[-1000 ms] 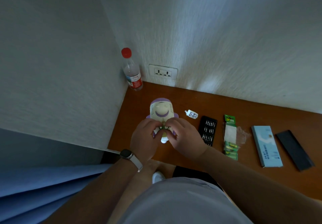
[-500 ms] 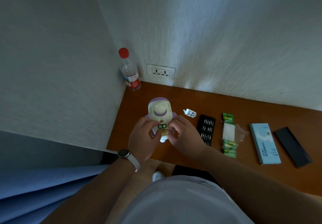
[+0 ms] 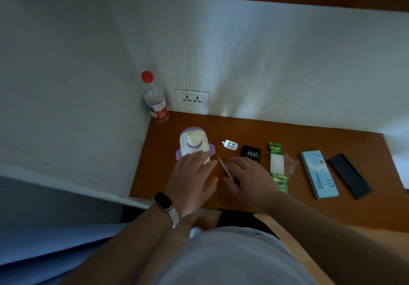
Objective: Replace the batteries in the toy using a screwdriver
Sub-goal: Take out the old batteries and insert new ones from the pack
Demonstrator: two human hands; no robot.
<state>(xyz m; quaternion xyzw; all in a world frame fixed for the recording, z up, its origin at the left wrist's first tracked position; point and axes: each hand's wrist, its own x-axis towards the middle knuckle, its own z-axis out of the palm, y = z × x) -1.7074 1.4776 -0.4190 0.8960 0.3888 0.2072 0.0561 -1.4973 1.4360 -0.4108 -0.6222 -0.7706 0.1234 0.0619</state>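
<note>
Head view looks down on a brown wooden counter (image 3: 254, 129) set into a white-walled corner. At its back left corner a clear plastic bottle with a red cap and red label (image 3: 156, 98) stands upright against the wall; how much it holds I cannot tell. Just right of it, a white double wall socket (image 3: 192, 98) sits on the wall above the counter's back edge.

Near the left edge lies the rounded white-and-purple plastic toy (image 3: 194, 140). The left hand (image 3: 192, 178) is laid over its near end, fingers straight and flat, the grip apart and clamped on nothing. A dark-faced band with a pale strap (image 3: 167, 207) circles that wrist.

Between the hands a slim silver screwdriver (image 3: 224, 167) lies on the counter just right of the toy, tip toward the back edge. The right hand (image 3: 247, 178) reaches over its handle end. Whether the grip is closed on the handle I cannot tell.

Behind that hand lies a small white piece with grey dots (image 3: 230, 144). Just right of it an open black case (image 3: 251, 153) holds a row of metal bits, its near end hidden by fingers.

Next comes a green-and-white card battery pack (image 3: 276, 163) with crumpled clear plastic (image 3: 291, 165) at its right side and green batteries (image 3: 281, 181) in its near end. Further right lies a closed pale blue flat box (image 3: 318, 174), contents hidden. Toward the right edge is a flat black rectangular piece (image 3: 349, 175).
</note>
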